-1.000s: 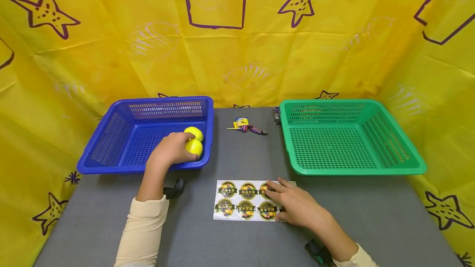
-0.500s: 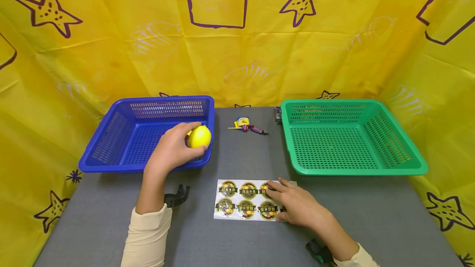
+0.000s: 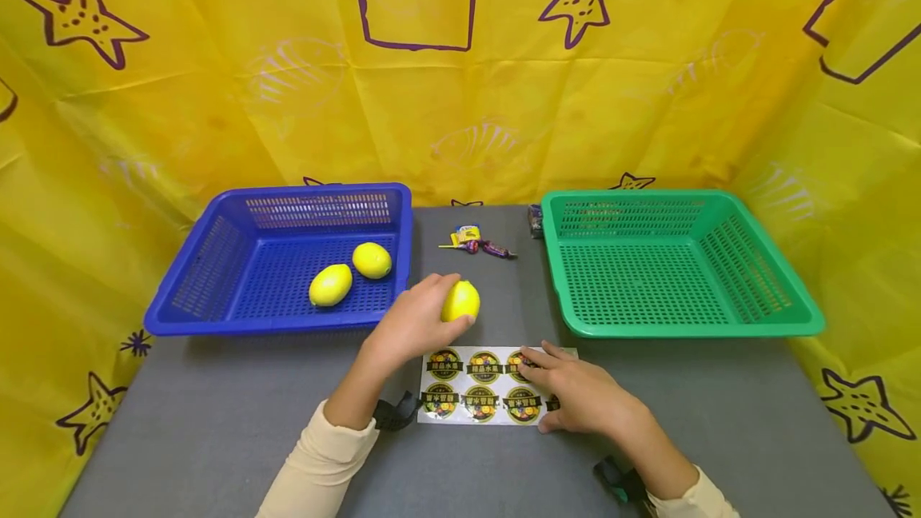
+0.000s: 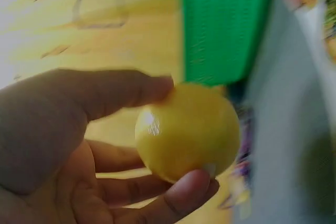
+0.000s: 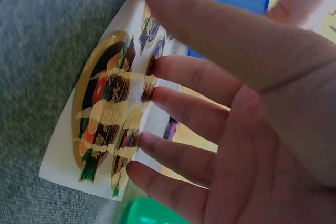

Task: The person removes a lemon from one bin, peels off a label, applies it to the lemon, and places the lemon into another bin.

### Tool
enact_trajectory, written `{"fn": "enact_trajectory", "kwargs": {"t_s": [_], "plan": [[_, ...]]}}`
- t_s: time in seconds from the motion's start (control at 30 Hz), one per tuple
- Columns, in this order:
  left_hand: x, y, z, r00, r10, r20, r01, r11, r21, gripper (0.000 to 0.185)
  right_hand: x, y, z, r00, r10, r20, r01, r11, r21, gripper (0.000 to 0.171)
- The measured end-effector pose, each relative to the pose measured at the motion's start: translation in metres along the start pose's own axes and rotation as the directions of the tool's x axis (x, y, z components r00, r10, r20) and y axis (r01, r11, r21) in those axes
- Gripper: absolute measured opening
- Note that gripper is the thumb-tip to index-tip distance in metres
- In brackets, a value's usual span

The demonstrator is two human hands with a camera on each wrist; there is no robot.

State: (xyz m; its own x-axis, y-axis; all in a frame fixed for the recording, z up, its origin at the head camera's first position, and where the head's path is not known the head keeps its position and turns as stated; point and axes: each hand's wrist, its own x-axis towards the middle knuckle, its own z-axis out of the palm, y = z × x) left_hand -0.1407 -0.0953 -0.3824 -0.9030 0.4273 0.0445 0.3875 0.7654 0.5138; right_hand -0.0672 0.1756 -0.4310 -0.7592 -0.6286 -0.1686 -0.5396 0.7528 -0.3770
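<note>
My left hand [image 3: 416, 321] grips a yellow lemon [image 3: 461, 302] between thumb and fingers, over the table between the two baskets. The left wrist view shows the same lemon [image 4: 189, 132] with the thumb on one side and fingers curled on the other. My right hand [image 3: 581, 390] lies with spread fingers on the right part of a white sheet of round fruit stickers [image 3: 480, 384]; in the right wrist view its fingertips touch the sticker sheet [image 5: 63, 166]. Two more lemons, one nearer the front [image 3: 331, 285] and one behind it [image 3: 372, 260], lie in the blue basket [image 3: 209, 324].
At the right stands a green basket [image 3: 691, 332], with a small dark packet [image 3: 536, 221] by its left rim. Wrapped candies [image 3: 471, 241] and a lollipop lie at the table's back middle. A yellow printed cloth [image 3: 446, 102] hangs behind the grey table [image 3: 460, 470].
My left hand has lifted a lemon out of the blue basket and carried it right, to above the sticker sheet's back edge. The right hand stays on the sheet.
</note>
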Motion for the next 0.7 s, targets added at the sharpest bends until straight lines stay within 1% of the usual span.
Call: {"fn": "enact_trajectory", "kwargs": {"t_s": [0.07, 0.13, 0.23, 0.33, 0.4, 0.53, 0.63, 0.7], "plan": [[0.008, -0.002, 0.015, 0.999, -0.036, 0.040, 0.036, 0.999, 0.003, 0.062, 0.000, 0.001, -0.001, 1.000, 0.006, -0.005, -0.006, 1.000, 0.006, 0.076], [0.017, -0.008, 0.026, 0.995, -0.078, 0.056, 0.078, 0.997, -0.001, 0.060, 0.000, 0.002, -0.002, 1.000, -0.002, -0.014, 0.002, 1.000, 0.004, 0.073], [0.029, -0.020, 0.039, 0.987, -0.153, 0.039, 0.155, 0.988, -0.026, 0.057, -0.001, 0.001, -0.002, 1.000, -0.014, -0.022, 0.014, 1.000, 0.003, 0.071], [0.035, -0.029, 0.046, 0.978, -0.209, 0.026, 0.210, 0.975, -0.066, 0.057, -0.001, 0.000, -0.001, 1.000, -0.021, -0.022, 0.021, 1.000, 0.009, 0.070], [0.035, -0.031, 0.048, 0.974, -0.225, 0.021, 0.226, 0.970, -0.086, 0.058, -0.001, 0.000, -0.002, 1.000, -0.021, -0.020, 0.021, 1.000, 0.013, 0.069], [0.035, -0.035, 0.050, 0.975, -0.222, 0.013, 0.222, 0.965, -0.137, 0.061, -0.002, 0.001, -0.002, 1.000, -0.020, -0.019, 0.021, 1.000, 0.015, 0.068], [0.033, -0.037, 0.050, 0.974, -0.228, 0.014, 0.227, 0.957, -0.180, 0.066, -0.002, 0.002, -0.001, 0.999, -0.026, -0.022, 0.027, 1.000, 0.013, 0.067], [0.031, -0.038, 0.050, 0.972, -0.234, 0.018, 0.232, 0.952, -0.201, 0.073, -0.001, 0.002, -0.001, 1.000, -0.023, -0.020, 0.023, 1.000, 0.017, 0.067]]}}
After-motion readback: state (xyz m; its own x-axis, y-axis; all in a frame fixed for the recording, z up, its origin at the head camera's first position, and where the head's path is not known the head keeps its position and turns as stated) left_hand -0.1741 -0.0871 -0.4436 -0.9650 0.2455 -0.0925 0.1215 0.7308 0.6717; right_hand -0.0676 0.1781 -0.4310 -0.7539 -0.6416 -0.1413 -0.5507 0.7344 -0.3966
